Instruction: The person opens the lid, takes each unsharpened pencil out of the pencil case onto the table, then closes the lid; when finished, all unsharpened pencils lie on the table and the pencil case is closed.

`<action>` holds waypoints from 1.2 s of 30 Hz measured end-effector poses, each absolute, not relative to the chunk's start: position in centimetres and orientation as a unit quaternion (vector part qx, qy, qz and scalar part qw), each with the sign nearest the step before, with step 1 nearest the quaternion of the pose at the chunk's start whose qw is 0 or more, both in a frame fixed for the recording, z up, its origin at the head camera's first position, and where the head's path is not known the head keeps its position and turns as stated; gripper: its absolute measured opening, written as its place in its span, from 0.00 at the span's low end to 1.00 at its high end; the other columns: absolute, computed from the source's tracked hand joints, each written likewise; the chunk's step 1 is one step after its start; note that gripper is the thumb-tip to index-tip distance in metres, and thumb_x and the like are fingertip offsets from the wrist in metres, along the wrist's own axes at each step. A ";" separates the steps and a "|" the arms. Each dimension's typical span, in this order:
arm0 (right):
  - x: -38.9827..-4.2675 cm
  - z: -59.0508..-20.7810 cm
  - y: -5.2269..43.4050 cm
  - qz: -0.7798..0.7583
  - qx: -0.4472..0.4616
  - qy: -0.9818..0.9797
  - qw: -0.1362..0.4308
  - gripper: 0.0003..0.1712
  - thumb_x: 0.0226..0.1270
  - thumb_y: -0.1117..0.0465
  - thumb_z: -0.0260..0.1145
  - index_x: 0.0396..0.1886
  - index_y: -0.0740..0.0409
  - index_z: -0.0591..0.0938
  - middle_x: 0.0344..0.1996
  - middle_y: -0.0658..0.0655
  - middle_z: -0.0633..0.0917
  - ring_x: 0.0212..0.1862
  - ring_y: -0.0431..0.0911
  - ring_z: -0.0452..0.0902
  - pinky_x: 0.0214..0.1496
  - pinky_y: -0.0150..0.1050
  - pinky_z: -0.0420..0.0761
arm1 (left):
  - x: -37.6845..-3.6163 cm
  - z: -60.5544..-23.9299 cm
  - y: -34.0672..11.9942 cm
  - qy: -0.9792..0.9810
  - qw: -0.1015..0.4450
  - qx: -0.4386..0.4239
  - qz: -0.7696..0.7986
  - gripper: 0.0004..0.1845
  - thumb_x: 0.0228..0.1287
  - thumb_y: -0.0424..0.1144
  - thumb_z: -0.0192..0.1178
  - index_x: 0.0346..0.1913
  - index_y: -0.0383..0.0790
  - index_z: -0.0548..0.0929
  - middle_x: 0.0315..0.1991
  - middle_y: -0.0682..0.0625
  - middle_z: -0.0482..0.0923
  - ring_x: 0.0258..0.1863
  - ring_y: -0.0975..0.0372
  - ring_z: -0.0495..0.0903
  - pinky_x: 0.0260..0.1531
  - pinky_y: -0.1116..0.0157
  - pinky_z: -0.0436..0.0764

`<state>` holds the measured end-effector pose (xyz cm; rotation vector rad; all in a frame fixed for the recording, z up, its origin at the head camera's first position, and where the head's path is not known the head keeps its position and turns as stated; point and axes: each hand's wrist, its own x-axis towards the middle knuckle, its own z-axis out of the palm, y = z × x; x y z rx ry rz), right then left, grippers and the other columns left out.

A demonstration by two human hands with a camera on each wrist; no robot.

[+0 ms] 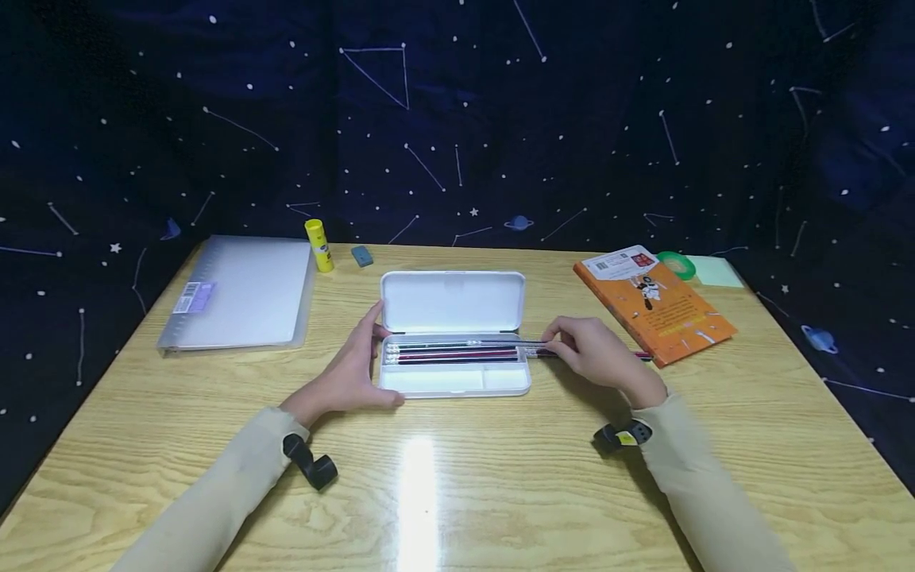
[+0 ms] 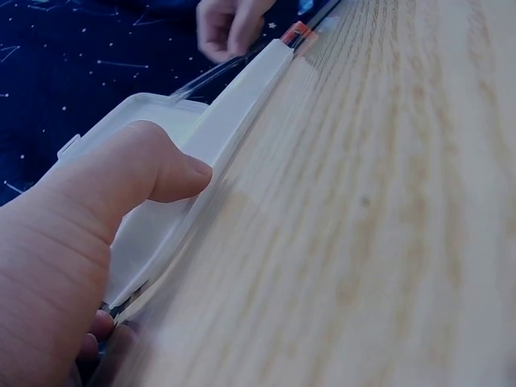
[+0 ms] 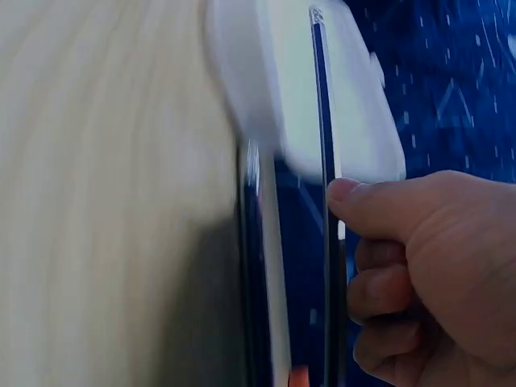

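Observation:
A white pencil case (image 1: 450, 302) lies with its lid raised, several dark and red pencils (image 1: 457, 357) side by side in its long compartment. My left hand (image 1: 350, 369) grips its left end, thumb at the front edge and fingers toward the back; in the left wrist view the thumb (image 2: 173, 173) presses the front wall. Between thumb and forefinger my right hand (image 1: 589, 349) pinches a dark pencil (image 3: 328, 129) with a silvery end, which reaches left over the case. Below that hand, more dark pencils (image 3: 255, 274) lie on the table beyond the case's right end.
An orange book (image 1: 654, 306) lies at the right, with a green tape roll (image 1: 676, 265) and pale green paper (image 1: 717, 272) behind it. At the back left are a clear folder (image 1: 243, 294), a yellow glue stick (image 1: 319, 246) and a blue eraser (image 1: 362, 256).

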<state>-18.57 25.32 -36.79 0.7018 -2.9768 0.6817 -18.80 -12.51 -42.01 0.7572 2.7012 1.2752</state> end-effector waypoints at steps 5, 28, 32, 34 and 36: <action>-17.4 -37.7 30.0 0.213 0.187 -0.959 -0.005 0.03 0.65 0.64 0.64 0.35 0.59 0.82 0.17 0.47 0.72 0.21 0.38 0.62 0.24 0.32 0.63 | -18.8 -42.0 -12.6 0.875 0.030 0.246 0.415 0.73 0.30 0.47 0.78 0.77 0.44 0.35 0.56 0.45 0.64 0.51 0.58 0.66 0.51 0.61 0.71; -17.4 -38.3 31.3 0.194 0.192 -0.962 0.020 0.24 0.55 0.69 0.70 0.51 0.63 0.72 0.20 0.49 0.72 0.22 0.39 0.63 0.26 0.32 0.64 | -18.8 -41.8 -12.9 0.877 0.028 0.245 0.413 0.74 0.30 0.46 0.78 0.77 0.43 0.35 0.57 0.45 0.65 0.50 0.58 0.66 0.48 0.63 0.70; -18.1 -37.8 30.0 0.195 0.193 -0.962 0.000 0.22 0.58 0.68 0.68 0.52 0.62 0.72 0.21 0.50 0.72 0.23 0.41 0.64 0.27 0.33 0.65 | -18.9 -42.0 -12.9 0.878 0.029 0.245 0.411 0.74 0.30 0.47 0.78 0.77 0.43 0.35 0.57 0.46 0.64 0.51 0.58 0.66 0.49 0.63 0.70; -18.5 -37.5 29.1 0.203 0.198 -0.959 -0.004 0.21 0.60 0.67 0.67 0.52 0.61 0.72 0.21 0.50 0.72 0.23 0.41 0.64 0.27 0.33 0.65 | -18.9 -42.0 -12.8 0.876 0.030 0.248 0.413 0.74 0.30 0.46 0.78 0.77 0.43 0.35 0.57 0.45 0.64 0.52 0.58 0.66 0.50 0.63 0.70; -18.9 -37.3 27.9 0.210 0.207 -0.955 -0.007 0.19 0.61 0.66 0.67 0.51 0.61 0.73 0.21 0.50 0.72 0.23 0.41 0.64 0.27 0.33 0.65 | -18.9 -42.0 -12.7 0.875 0.029 0.250 0.415 0.74 0.30 0.46 0.78 0.77 0.43 0.35 0.57 0.45 0.64 0.52 0.58 0.67 0.50 0.63 0.70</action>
